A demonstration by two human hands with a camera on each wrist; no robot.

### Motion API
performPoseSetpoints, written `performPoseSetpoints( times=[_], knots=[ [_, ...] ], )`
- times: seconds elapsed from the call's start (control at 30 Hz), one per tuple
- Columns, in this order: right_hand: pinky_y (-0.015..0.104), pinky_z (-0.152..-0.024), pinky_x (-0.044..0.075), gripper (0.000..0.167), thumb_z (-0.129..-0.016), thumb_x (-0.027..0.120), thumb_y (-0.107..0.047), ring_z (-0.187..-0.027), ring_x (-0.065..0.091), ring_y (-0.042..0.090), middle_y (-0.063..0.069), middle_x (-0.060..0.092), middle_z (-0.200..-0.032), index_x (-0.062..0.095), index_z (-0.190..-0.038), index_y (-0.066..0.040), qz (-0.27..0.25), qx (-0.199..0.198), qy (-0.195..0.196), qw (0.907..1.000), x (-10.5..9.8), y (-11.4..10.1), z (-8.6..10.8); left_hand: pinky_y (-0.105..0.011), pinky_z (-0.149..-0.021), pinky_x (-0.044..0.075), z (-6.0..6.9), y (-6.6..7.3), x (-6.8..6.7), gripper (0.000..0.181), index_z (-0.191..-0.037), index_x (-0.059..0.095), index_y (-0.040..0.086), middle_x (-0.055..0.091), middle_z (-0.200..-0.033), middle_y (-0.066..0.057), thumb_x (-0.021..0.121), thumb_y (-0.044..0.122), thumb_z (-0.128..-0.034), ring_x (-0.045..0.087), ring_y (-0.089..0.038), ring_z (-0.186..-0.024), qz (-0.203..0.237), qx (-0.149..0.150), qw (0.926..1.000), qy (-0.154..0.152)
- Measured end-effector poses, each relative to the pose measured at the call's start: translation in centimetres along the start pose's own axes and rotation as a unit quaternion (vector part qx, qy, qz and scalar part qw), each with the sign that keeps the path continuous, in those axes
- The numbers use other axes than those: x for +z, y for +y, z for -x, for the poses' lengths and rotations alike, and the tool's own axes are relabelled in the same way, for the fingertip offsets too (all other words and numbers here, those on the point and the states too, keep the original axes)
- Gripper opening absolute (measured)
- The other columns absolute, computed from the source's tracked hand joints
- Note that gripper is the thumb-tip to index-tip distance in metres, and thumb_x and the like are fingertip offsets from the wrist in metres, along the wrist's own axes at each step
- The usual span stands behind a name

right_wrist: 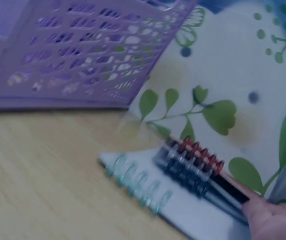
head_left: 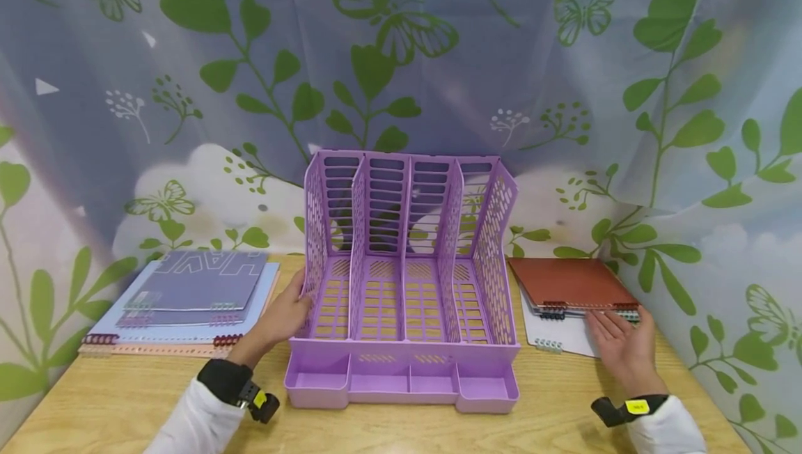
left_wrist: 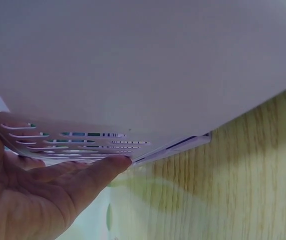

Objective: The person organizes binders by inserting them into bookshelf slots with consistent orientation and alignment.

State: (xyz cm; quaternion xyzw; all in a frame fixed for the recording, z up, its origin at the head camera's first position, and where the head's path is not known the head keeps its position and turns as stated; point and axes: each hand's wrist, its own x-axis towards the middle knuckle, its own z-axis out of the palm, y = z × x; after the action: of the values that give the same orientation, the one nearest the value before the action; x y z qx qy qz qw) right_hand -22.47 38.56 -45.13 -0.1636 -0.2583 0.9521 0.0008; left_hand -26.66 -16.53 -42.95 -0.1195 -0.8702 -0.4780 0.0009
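A purple file organizer [head_left: 404,342] with four upright slots stands mid-table, its front tray facing me. My left hand [head_left: 282,318] rests against the organizer's left side; in the left wrist view its thumb and fingers [left_wrist: 95,180] lie along the slotted wall [left_wrist: 72,142]. At the right, my right hand [head_left: 629,353] holds the front right corner of a red-brown notebook [head_left: 570,281], palm up, with fingertips under the edge. The right wrist view shows this hand [right_wrist: 278,220] at the edge of stacked ring-bound notebooks, above a white one [right_wrist: 143,175].
On the left of the table lies a stack of ring-bound notebooks, with a grey-blue one [head_left: 197,276] on top and light blue [head_left: 166,332] and peach ones lower down. A patterned curtain [head_left: 401,92] hangs behind the table [head_left: 351,433].
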Motion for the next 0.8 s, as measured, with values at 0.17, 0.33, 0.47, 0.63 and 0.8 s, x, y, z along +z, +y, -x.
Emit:
performPoseSetpoints(
  times=[0.17,0.33,0.47,0.63,0.8],
  knots=[
    [0.023,-0.112,0.013,0.072,-0.098,0.033,-0.053,-0.14,-0.003,0.003,-0.021,-0.013,-0.153,-0.019,-0.146,-0.039,-0.103,0.059,-0.023,0.9927,0.2,-0.6,-1.2,-0.058,-0.104,0.029,0.1,-0.2,-0.4,0.058,-0.15,0.014,-0.003,0.038,-0.138,-0.036,0.033,0.0,-0.095,0.042,-0.048,-0.123,0.004,-0.002,1.0,0.008],
    [0.023,-0.113,0.011,0.066,-0.099,0.033,-0.048,-0.139,-0.004,0.0,-0.026,-0.01,-0.151,-0.015,-0.145,-0.044,-0.156,0.095,-0.019,0.983,0.7,-1.0,-2.3,-0.059,-0.102,0.032,0.1,-0.3,-0.7,0.058,-0.15,0.015,-0.002,0.04,-0.136,-0.036,0.033,0.0,-0.095,0.045,-0.048,-0.12,0.006,-0.006,0.9999,0.012],
    [0.022,-0.112,0.01,0.064,-0.101,0.033,-0.042,-0.138,-0.003,-0.003,-0.029,-0.008,-0.15,-0.014,-0.144,-0.046,-0.157,0.101,-0.007,0.9824,1.0,-1.0,-3.2,-0.058,-0.1,0.035,0.1,-0.6,-0.5,0.056,-0.149,0.018,-0.002,0.043,-0.134,-0.035,0.034,0.001,-0.0953,0.048,-0.047,-0.117,0.007,-0.007,0.9998,0.017],
    [0.023,-0.112,0.01,0.061,-0.102,0.034,-0.037,-0.137,0.001,-0.006,-0.033,-0.002,-0.148,-0.008,-0.144,-0.05,-0.19,0.097,-0.009,0.977,1.0,-1.1,-4.3,-0.057,-0.102,0.033,0.0,-0.6,-0.1,0.055,-0.149,0.018,-0.002,0.042,-0.136,-0.034,0.034,0.0,-0.0959,0.045,-0.046,-0.12,0.005,0.0,0.9998,0.022],
    [0.018,-0.11,0.007,0.057,-0.104,0.028,-0.032,-0.134,-0.001,-0.011,-0.037,-0.005,-0.145,-0.01,-0.141,-0.052,-0.197,0.107,-0.02,0.9745,0.8,-1.3,-5.6,-0.058,-0.102,0.033,0.0,-0.5,0.3,0.055,-0.149,0.019,-0.001,0.042,-0.136,-0.034,0.034,0.0,-0.0958,0.045,-0.047,-0.12,0.014,0.002,0.9997,0.02]
  ],
)
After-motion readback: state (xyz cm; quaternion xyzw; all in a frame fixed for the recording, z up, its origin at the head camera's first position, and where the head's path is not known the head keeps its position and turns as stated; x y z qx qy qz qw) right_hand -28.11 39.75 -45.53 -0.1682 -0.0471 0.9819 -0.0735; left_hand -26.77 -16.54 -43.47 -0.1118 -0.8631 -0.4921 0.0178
